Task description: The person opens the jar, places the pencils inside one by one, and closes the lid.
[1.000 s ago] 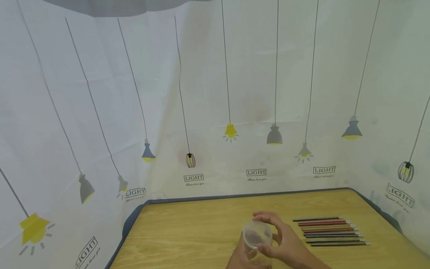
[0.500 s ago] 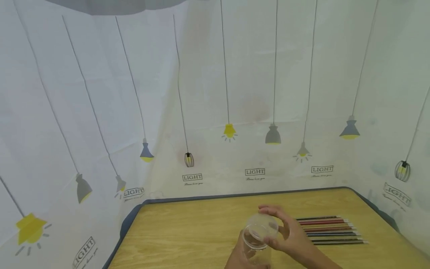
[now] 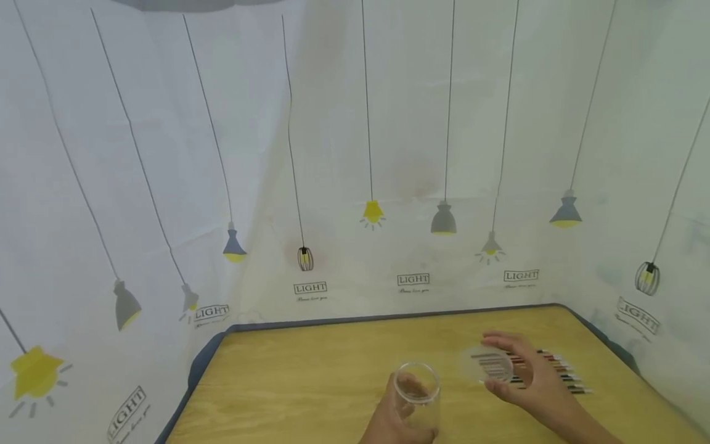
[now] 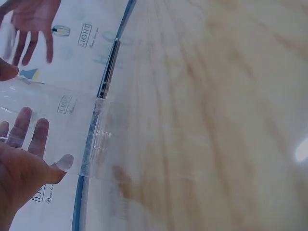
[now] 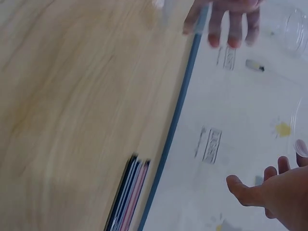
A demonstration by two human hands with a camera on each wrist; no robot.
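White fabric point(image 3: 333, 154) printed with hanging lamps is enclosing a wood-patterned table point(image 3: 299, 376), and a dark blue band is running along the far edge. Near the middle of the table's near side, the left hand point(image 3: 388, 413) is gripping a clear jar point(image 3: 417, 407), its fingers and thumb curving round the wall. The jar is standing roughly upright, mouth facing up; its base is lying outside the head view, so whether it is touching the table I cannot tell.

What has just been changing is the top. A second ago the clear lid point(image 3: 488, 365) was sitting over the jar's mouth; half a second later it was tilting away at the rim; now it is hanging well apart, to the right and a little farther off. The right hand point(image 3: 529, 379) is pinching it by its edge, thumb on the near side and fingers on the far side. Pencils point(image 5: 130, 190) are lying in a row on the right of the table, and in the head view some are showing through the lid, which is blurring slightly.

As a judgement, the uncovering is looking complete: the mouth is standing open, with both hands still occupied.
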